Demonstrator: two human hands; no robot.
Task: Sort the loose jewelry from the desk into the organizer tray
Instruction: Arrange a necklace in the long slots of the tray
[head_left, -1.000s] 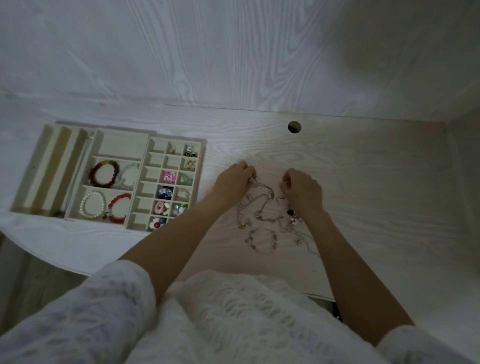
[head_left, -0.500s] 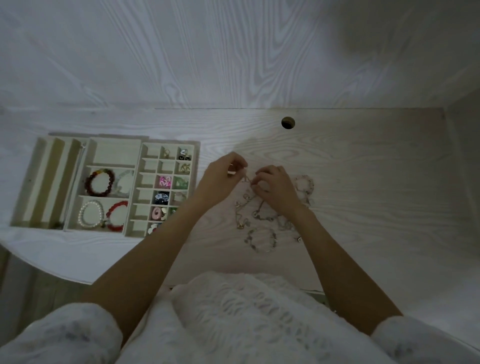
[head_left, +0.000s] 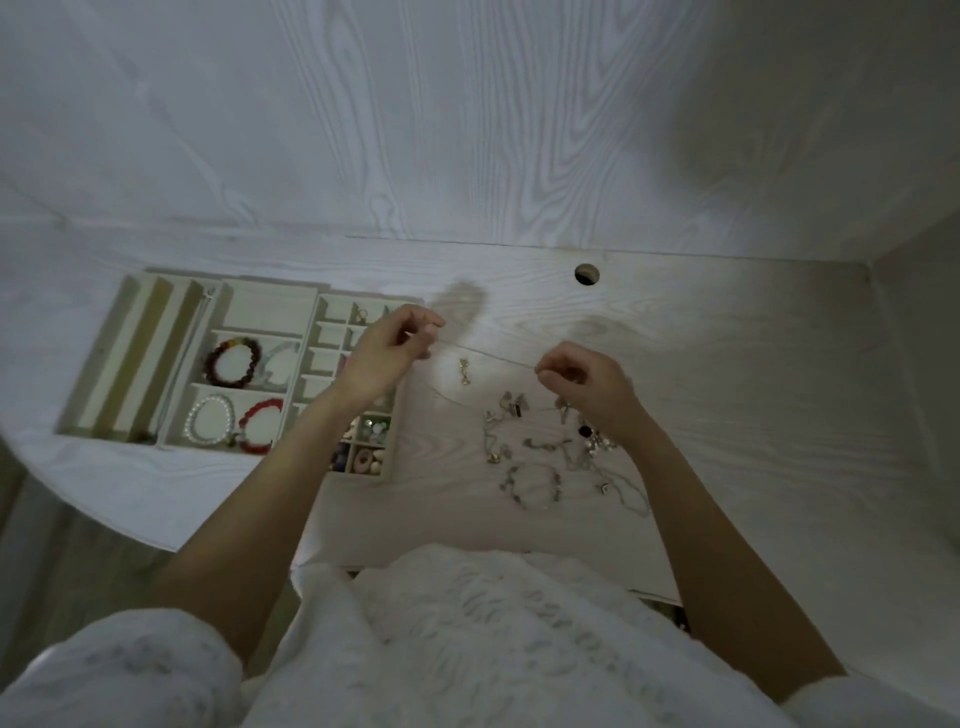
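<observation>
Sleeves (head_left: 441, 649): white, textured, nearest the camera; both forearms reach out from them over the desk (head_left: 753, 415).

Pile (head_left: 550, 447): loose chains, a beaded bracelet and small charms, tangled on the desk just below the right hand; not yet sorted.

Right hand (head_left: 587, 382): fingers curled, pinching one end of a fine chain (head_left: 488, 356) above the pile.

Left hand (head_left: 387, 345): fingers curled, pinching the other end, raised over the tray's right edge.

Chain: stretched nearly taut between the two hands, clear of the desk, a pendant (head_left: 464, 371) hanging at mid-length. Probably held apart so it comes free of the tangle and stays straight for laying down.

Tray (head_left: 145, 332): left of the pile. Long slots at far left; middle bays hold beaded bracelets (head_left: 231, 361); small cells at right, partly hidden by the left arm, hold small pieces. Which compartment suits the chain cannot be told.

Hole (head_left: 587, 274): round, at the desk's back edge.
</observation>
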